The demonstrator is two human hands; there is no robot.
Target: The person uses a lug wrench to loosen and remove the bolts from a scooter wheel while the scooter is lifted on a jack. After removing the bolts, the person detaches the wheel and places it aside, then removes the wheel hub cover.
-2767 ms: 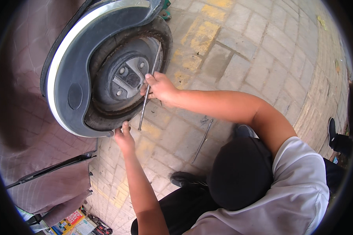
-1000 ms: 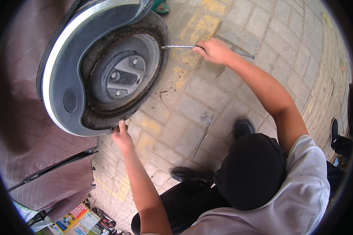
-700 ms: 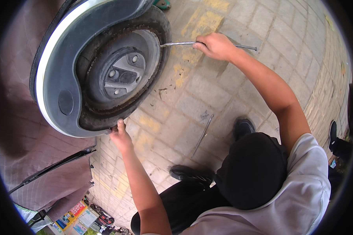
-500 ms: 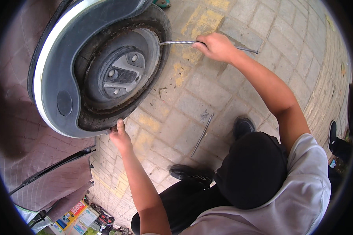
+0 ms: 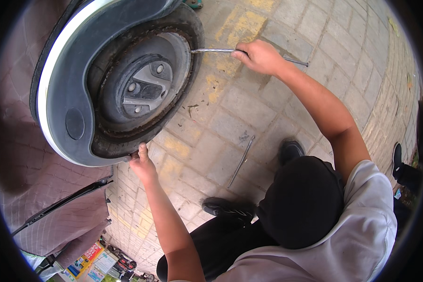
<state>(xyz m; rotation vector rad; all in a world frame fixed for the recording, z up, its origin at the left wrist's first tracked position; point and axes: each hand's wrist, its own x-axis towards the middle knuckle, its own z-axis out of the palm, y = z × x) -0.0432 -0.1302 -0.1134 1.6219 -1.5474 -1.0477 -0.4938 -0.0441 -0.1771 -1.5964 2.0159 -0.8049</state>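
Neither of my own hands is in view. Below me a crouching person in a black cap and white shirt works at a wheel with a rusty-edged rim and grey hub. That person's left hand grips the lower edge where the tire meets a curved grey, silver-edged cover. Their right hand is closed round a long metal bar, whose tip meets the rim's upper right. A second metal bar lies on the pavers beside their shoe.
Brown quilted fabric covers the left side. Printed boxes and small tools sit at lower left. A green object shows behind the tire. Another dark-shod foot is at the right edge. Faded yellow marks run across the pavers.
The person's right hand moved up and rightward, swinging the bar from across the hub to level at the rim. It has held almost still lately, while the wheel shifted slightly left in view.
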